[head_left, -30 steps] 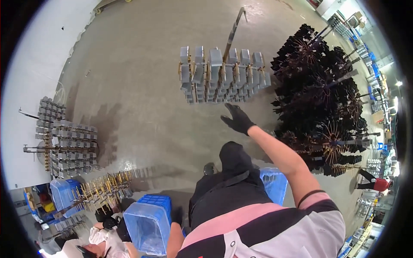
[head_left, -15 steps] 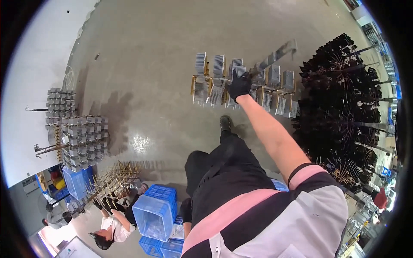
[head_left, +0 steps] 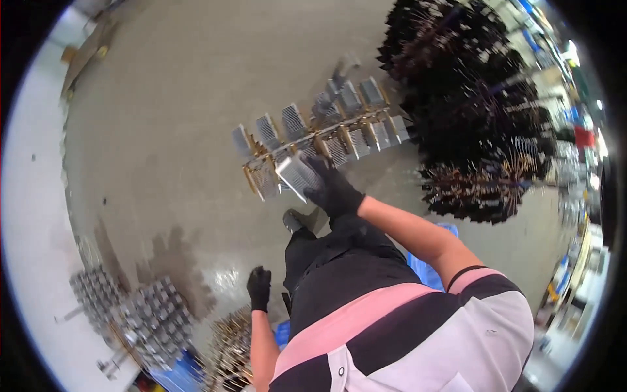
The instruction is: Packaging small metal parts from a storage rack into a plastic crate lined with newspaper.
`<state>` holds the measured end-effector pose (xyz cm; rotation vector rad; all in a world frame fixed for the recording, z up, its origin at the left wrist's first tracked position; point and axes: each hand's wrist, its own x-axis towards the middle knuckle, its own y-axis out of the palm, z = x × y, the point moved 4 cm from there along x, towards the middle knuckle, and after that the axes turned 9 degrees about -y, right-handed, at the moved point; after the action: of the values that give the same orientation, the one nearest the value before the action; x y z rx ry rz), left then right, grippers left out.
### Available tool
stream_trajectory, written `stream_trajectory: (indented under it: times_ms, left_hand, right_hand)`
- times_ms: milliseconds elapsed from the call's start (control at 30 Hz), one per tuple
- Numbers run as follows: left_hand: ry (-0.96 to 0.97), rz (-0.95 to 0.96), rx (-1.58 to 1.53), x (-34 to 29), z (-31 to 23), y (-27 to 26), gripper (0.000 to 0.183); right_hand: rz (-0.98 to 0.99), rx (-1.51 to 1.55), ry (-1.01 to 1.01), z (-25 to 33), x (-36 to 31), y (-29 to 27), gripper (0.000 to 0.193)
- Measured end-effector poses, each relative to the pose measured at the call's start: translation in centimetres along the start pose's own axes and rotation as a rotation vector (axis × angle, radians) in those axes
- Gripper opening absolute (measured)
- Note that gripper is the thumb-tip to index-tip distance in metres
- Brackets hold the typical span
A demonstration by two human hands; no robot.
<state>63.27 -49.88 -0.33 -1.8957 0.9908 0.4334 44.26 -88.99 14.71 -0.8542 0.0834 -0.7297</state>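
My right hand [head_left: 332, 188], in a black glove, is closed on a silvery finned metal heat sink [head_left: 295, 175]. This piece looks larger than the others and overlaps the near row of a long rack [head_left: 297, 142]. Along the rack's bar, two rows of similar heat sinks [head_left: 293, 119] sit on brass-coloured holders. A blurred hook [head_left: 339, 68] rises at its far side. My left hand [head_left: 259, 287], also gloved in black, is at my left side over the floor, fingers curled in, with nothing visible in it.
Tall racks of black finned parts [head_left: 470, 111] stand at the right. Stacks of silver heat sinks [head_left: 153, 320] are at the lower left, beside a blue crate [head_left: 179, 374] and brass-coloured empty holders [head_left: 228, 346]. Another blue crate [head_left: 424, 269] is partly behind my right arm.
The view has turned, so the rack shows further left and tilted. My right hand has moved from the rack's middle to its near side, onto a heat sink. My left hand has come forward into fuller view.
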Motion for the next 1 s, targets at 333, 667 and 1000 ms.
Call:
stream_trajectory:
  times_ms: [333,667,1000]
  left_hand:
    - [1.099,0.165,-0.149,8.6,-37.3,3.5,0.107]
    - [1.107,0.33,-0.154,18.6,-49.8,13.1,0.044]
    - [1.201,-0.599,0.652,12.8,-50.9,14.9,0.035]
  right_hand:
    - [-0.657,0.508,1.031,-8.5,-35.2,-0.4,0.083]
    - [-0.947,0.593,1.352,-11.4,-56.6,1.7,0.082]
    - [-0.602,0.577,1.61,-14.1,-64.5,-3.8,0.08]
